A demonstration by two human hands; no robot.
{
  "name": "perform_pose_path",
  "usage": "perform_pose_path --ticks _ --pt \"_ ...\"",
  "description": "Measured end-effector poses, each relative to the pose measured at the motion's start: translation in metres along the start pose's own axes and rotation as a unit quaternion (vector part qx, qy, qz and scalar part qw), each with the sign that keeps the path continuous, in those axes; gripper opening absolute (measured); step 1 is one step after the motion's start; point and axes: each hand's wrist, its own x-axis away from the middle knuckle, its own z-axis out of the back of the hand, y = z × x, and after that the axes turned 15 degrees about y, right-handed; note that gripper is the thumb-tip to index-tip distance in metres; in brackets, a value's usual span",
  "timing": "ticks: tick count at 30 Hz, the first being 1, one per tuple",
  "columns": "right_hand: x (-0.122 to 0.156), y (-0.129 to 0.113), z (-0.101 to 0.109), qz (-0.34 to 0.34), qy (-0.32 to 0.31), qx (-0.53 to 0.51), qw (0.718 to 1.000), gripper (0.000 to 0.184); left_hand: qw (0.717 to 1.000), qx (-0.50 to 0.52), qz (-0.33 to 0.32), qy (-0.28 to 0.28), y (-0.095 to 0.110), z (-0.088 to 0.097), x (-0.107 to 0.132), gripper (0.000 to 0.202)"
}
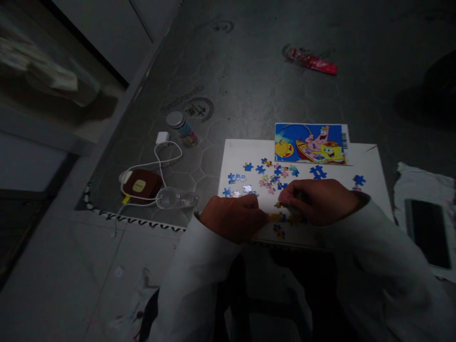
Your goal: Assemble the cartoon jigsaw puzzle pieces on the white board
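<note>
Over the front of a white board (245, 151), my right hand (317, 199) pinches a small jigsaw piece (278, 204) between thumb and finger. My left hand (235, 216) is curled, its fingertips by a yellow jigsaw piece (274, 217); whether it grips that piece I cannot tell. Loose blue, pink and yellow pieces lie beyond both hands, among them a blue cluster (318, 172) and a pink group (268, 183). Nearer my body is another yellow and blue piece (279, 232). A cartoon picture card (311, 144) lies at the board's back edge.
Left of the board are a printed canister (182, 129), a white cable with charger (163, 137), a brown box (141, 184) and a clear plastic bottle (175, 198). A phone (427, 232) rests on white paper at right. A red packet (311, 61) lies farther off.
</note>
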Motion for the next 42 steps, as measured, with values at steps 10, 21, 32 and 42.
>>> perform_pose_path --ticks 10,21,32,42 --pt "0.003 0.005 -0.009 0.035 0.028 -0.006 0.999 0.014 0.998 0.028 -0.047 0.013 0.009 -0.003 -0.002 0.019" --pt "0.001 0.006 -0.006 0.073 0.006 0.015 0.997 0.016 0.998 0.017 -0.056 -0.008 0.013 -0.005 -0.006 0.018" --pt "0.003 0.003 -0.004 0.061 0.007 0.003 0.998 0.017 0.999 0.021 -0.048 -0.008 0.014 -0.008 -0.004 0.018" --pt "-0.001 0.005 -0.007 0.079 -0.010 0.030 0.996 0.020 0.996 0.043 -0.081 0.018 0.009 -0.009 -0.003 0.017"
